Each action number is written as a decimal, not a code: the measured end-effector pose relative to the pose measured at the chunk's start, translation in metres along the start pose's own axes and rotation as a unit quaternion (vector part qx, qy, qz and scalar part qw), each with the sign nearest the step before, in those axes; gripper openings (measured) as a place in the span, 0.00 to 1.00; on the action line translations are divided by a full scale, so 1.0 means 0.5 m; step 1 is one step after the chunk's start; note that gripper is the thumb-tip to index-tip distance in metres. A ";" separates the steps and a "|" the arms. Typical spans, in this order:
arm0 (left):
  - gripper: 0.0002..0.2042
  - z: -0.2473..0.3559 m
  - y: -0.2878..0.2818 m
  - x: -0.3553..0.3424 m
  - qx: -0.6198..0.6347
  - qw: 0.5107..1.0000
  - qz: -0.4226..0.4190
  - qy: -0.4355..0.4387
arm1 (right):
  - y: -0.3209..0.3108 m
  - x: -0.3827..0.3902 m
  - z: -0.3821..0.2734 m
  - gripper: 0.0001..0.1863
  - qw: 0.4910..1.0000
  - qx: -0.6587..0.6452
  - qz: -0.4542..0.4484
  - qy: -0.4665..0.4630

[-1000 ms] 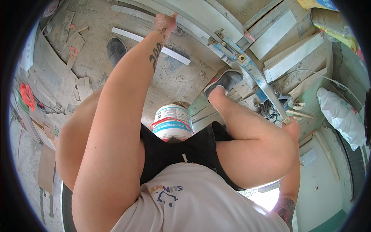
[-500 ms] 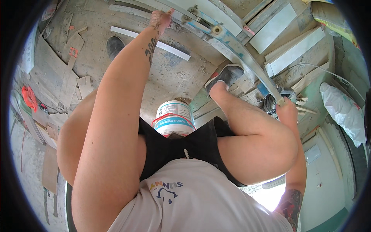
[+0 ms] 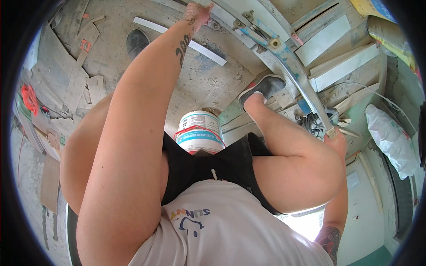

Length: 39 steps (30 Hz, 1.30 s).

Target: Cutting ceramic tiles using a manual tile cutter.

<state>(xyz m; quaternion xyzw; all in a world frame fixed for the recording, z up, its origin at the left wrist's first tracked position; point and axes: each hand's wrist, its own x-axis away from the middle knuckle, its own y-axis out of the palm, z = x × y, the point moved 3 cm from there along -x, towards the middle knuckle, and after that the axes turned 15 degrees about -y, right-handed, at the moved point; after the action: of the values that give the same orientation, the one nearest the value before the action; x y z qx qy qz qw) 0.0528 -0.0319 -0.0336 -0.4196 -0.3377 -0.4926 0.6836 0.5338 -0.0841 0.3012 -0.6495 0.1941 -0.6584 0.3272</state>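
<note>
While the near end of the long metal rail assembly [image 3: 312, 95] is clasped in the right hand [image 3: 336, 142], its long axis is angled from that grip forward and leftward, past the right foot [image 3: 265, 86]. The left hand [image 3: 197, 14] is placed beside its far stretch; its closure cannot be told.

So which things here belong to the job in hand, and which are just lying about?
In use:
long metal rail
right hand, at its near end
left hand, farther along

Apparently lying about:
red plastic bag
white sack
board scraps
</note>
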 end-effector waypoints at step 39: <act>0.19 0.119 -0.004 0.184 -0.059 0.988 0.072 -0.122 | 0.580 -0.271 -0.390 0.20 0.872 0.249 -0.250 -0.338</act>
<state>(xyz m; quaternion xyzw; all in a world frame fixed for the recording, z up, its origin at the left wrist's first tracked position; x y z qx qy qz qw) 0.0743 -0.0141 0.0724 -0.5394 -0.3580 -0.4063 0.6449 0.3862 -0.2306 -0.0105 -0.7561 -0.2678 -0.4847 0.3487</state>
